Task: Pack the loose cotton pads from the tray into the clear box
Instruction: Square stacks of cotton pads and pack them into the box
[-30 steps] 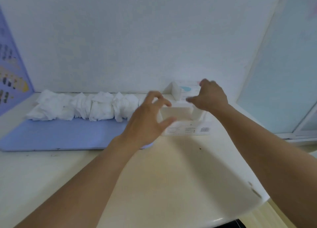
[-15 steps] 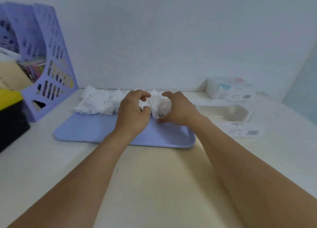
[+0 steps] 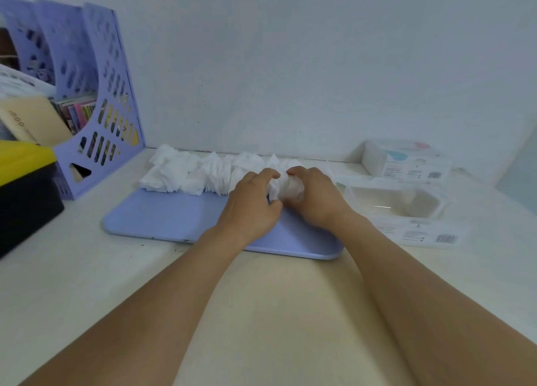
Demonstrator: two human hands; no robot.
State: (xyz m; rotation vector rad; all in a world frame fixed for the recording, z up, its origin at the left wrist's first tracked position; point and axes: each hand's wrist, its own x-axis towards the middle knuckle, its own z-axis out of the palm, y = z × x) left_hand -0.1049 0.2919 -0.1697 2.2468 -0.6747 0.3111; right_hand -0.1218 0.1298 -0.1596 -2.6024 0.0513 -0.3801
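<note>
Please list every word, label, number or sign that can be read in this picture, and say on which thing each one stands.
No text can be read for certain.
Sealed pad pack: printed lines and a barcode, too small and blurred.
Flat label in front of the clear box: print and a barcode, blurred.
Beige folder in the file rack: a row of marks, perhaps digits, unreadable.

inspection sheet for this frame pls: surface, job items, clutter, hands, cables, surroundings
Surface: pale table, a few dark specks near the tray's front edge.
Job's things: lilac tray; cotton pads bunched along its far edge; clear box open, right of the tray, looks empty.
Clutter: sealed pad pack; lilac file rack; yellow-and-black box.
Hands: left hand and right hand gather one bunch of pads.
Cables: nothing seen.
Surroundings: plain white wall.
</note>
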